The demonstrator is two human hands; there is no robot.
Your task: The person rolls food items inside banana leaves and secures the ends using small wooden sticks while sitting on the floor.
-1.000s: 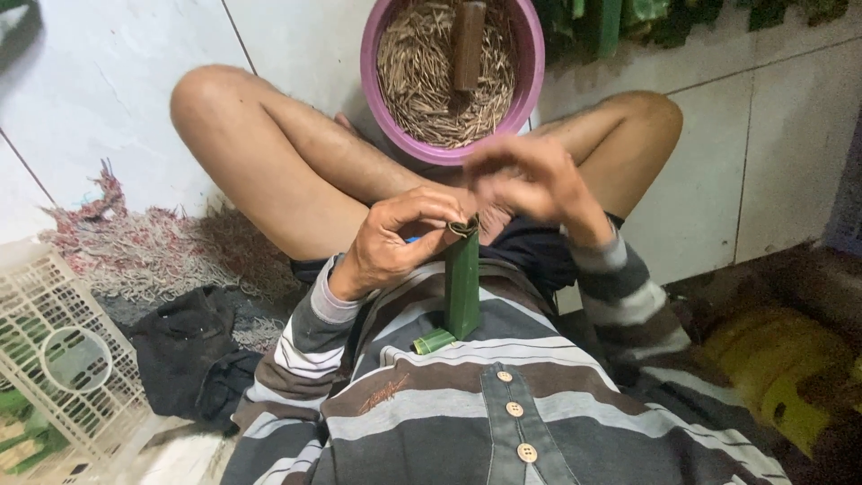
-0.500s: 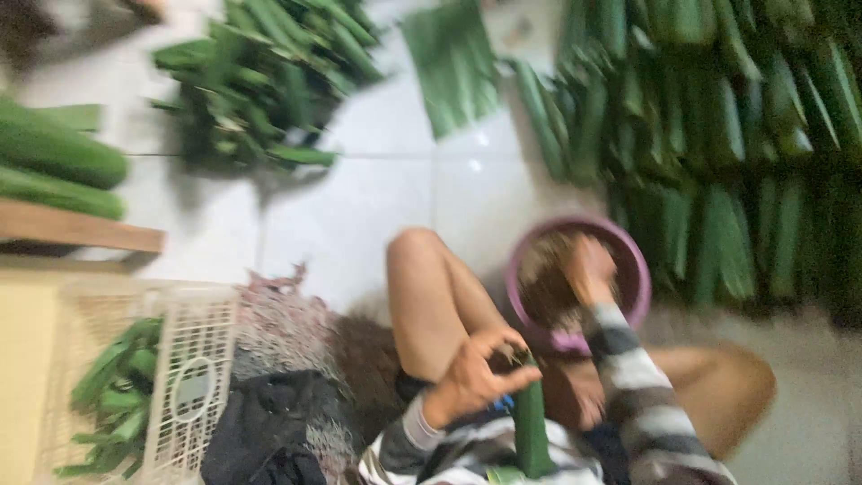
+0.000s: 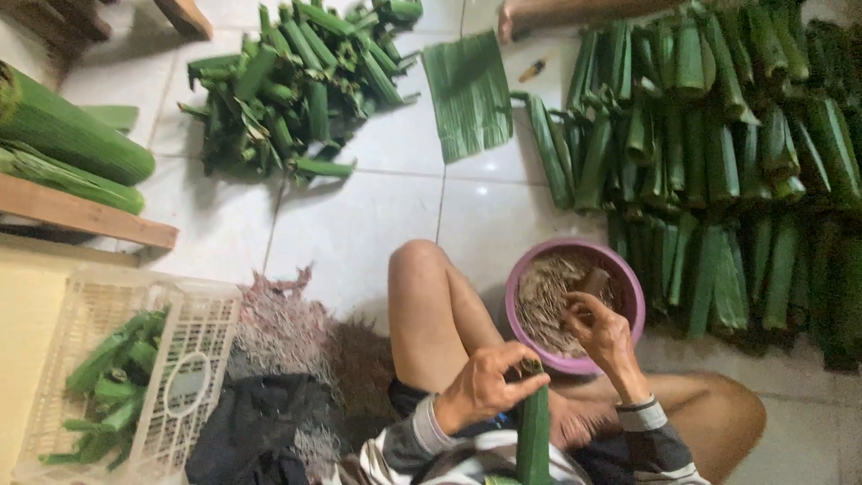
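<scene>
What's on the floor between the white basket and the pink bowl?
In the head view, a fringed rag lies beside the white basket, then comes the person's bent knee, right up against the pink bowl.

The right hand [image 3: 603, 334] has left the leaf roll [image 3: 533, 431] and now reaches into the pink bowl [image 3: 628, 278] (a second ago both hands pinched the roll's top). The left hand [image 3: 480, 388] holds it alone.

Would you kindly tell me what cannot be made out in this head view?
- Leaf tube: lower end cut off by the bottom edge; the left hand covers part of it.
- Right hand fingertips in the pink bowl: whatever they pinch is too small.
- Bowl contents: blurred.
</scene>
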